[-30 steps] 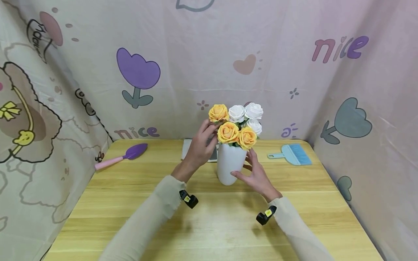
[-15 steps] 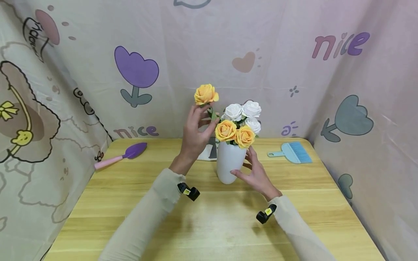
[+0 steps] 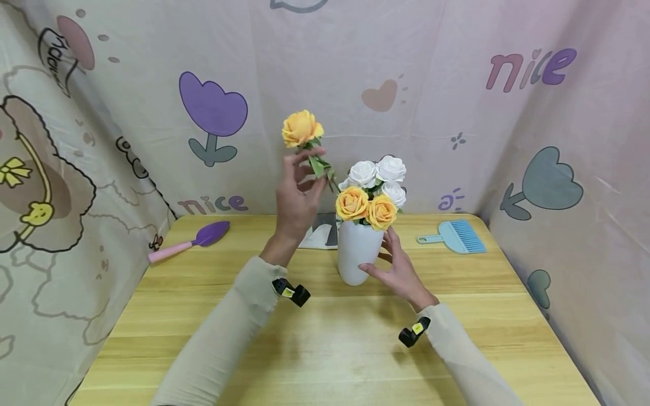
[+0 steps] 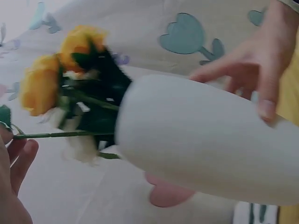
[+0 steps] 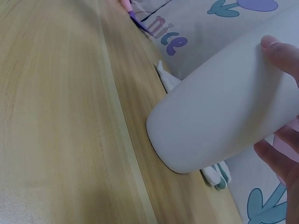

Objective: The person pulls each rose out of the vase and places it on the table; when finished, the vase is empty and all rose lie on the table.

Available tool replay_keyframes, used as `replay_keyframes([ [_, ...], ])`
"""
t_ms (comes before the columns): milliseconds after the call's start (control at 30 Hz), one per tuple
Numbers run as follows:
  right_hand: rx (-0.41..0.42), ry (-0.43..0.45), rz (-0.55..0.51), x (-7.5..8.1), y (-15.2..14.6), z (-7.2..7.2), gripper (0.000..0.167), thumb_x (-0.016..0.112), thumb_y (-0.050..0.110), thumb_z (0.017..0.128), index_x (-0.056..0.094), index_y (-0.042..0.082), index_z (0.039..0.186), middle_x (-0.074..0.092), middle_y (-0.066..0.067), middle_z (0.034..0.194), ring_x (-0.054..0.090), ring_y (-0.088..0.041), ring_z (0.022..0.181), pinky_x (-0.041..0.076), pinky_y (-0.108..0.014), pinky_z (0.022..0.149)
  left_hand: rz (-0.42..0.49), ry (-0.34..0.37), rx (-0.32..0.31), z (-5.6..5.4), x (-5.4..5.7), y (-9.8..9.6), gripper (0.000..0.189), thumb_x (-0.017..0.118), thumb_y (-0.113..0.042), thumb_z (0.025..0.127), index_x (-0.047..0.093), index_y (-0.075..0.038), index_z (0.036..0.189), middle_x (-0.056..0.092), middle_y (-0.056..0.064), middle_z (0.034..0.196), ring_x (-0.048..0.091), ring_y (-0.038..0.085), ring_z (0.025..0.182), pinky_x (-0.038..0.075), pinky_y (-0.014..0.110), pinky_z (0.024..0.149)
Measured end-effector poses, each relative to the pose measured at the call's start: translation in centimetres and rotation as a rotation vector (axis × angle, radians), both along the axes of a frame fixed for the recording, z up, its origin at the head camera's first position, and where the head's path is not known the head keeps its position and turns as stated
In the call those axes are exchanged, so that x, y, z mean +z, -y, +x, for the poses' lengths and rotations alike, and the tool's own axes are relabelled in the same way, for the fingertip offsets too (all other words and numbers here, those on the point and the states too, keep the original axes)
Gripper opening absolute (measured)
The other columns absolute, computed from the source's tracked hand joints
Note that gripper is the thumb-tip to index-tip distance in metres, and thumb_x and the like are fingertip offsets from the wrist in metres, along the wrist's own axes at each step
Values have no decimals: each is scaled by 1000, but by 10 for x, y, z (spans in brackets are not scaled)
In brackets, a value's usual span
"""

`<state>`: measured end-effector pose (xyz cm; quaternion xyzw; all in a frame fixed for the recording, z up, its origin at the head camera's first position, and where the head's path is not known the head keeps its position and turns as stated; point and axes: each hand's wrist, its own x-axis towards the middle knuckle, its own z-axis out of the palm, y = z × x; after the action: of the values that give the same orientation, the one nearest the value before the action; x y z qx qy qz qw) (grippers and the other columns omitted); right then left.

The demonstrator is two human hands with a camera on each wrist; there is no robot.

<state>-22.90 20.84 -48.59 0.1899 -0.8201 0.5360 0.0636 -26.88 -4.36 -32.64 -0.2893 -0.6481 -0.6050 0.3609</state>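
In the head view my left hand (image 3: 297, 206) pinches the stem of a yellow rose (image 3: 302, 129), its bloom raised well above the bouquet. The left wrist view shows that green stem (image 4: 56, 135) running from my fingers to the mouth of the white vase (image 3: 358, 254), its lower end hidden there. My right hand (image 3: 400, 277) holds the vase from the right, thumb in front and fingers round the far side. The vase stands on the wooden table (image 3: 350, 344). In it are two more yellow roses (image 3: 352, 203) and several white roses (image 3: 391, 168).
Behind the vase lies a grey and white cloth (image 3: 323, 235). A purple trowel (image 3: 212, 233) with a pink handle lies at the back left, a light blue hand brush (image 3: 459, 238) at the back right. Printed curtain (image 3: 304, 67) encloses the table's back and sides.
My left hand has drawn the yellow rose up and to the left, away from the other blooms. The right hand and vase have stayed in place.
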Motion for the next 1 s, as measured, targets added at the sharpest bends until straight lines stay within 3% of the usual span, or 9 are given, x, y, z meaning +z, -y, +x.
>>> replay_keyframes([
  [133,-3,-1,11,-1,-1,0,119,89,23,92,5,40,175,38,-17,174,49,-47,151,52,-65,114,124,-28,-37,3,18,7,41,66,8,103,47,7,140,68,21,140,73,17,98,68,35,79],
  [300,-6,-5,11,-2,-1,0,119,90,23,92,6,40,175,40,-18,173,50,-47,151,52,-65,114,271,-46,-78,6,38,20,36,66,7,102,52,2,135,69,10,135,72,17,97,68,35,81],
  [467,-4,-4,15,-2,0,0,119,89,24,92,5,40,175,39,-17,174,50,-47,151,52,-65,114,380,-95,-79,8,49,42,32,67,10,101,58,4,131,67,10,132,71,19,94,69,40,81],
  [567,-9,-6,18,-1,0,0,120,90,23,92,5,39,175,39,-18,173,50,-47,151,52,-65,114,389,-70,-38,9,49,60,32,68,9,102,58,2,132,65,12,135,71,19,94,69,38,81],
  [700,-10,-9,23,0,1,0,120,90,21,91,6,36,175,41,-19,172,50,-48,150,52,-65,114,334,23,41,11,38,90,35,68,4,104,59,-2,137,66,9,135,72,18,97,68,32,78],
  [800,-5,-14,31,-1,2,-1,120,90,20,92,5,34,176,41,-20,172,51,-48,150,52,-64,114,227,116,124,13,25,115,38,66,1,105,58,-3,143,67,5,130,71,17,96,67,29,76],
  [900,-10,-13,31,-2,1,0,121,90,18,92,4,36,176,40,-20,172,50,-48,150,52,-65,114,66,266,242,17,10,142,44,64,-8,108,55,-10,151,67,5,127,72,10,92,65,23,73],
  [1000,-13,-8,27,-1,1,1,121,89,18,93,4,39,175,39,-19,173,50,-48,150,51,-65,114,-98,432,331,22,-5,171,51,62,-19,110,50,-18,160,68,10,135,71,1,84,59,17,63],
])
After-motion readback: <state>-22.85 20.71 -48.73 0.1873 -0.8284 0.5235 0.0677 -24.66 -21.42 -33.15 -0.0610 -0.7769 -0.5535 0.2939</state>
